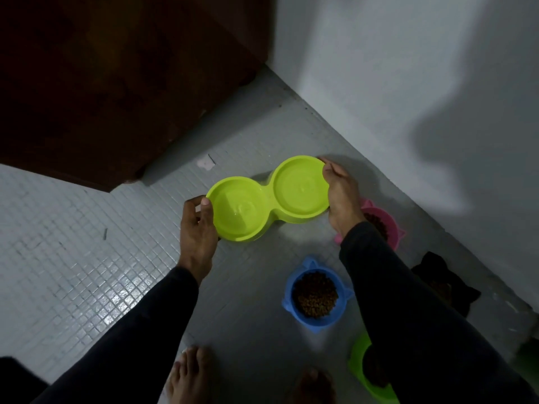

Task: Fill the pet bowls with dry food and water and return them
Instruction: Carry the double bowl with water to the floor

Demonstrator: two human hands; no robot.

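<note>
A lime-green double pet bowl [269, 196] with clear water in both wells is low over the grey floor near the wall. My left hand [198, 225] grips its left end, thumb over the rim. My right hand [341, 193] grips its right end, fingers curled over the rim. A blue cat-shaped bowl [316, 295] full of dry kibble stands on the floor in front of me. A pink bowl [385, 225] with kibble sits behind my right forearm, partly hidden. A green bowl [367, 371] with kibble lies under my right sleeve at the bottom.
A white wall [408, 83] runs diagonally on the right. A dark wooden door [116, 83] stands at the top left. A black bowl [443, 284] sits by the wall. My bare feet [192, 374] are at the bottom. White mosaic tiles [73, 258] cover the floor on the left.
</note>
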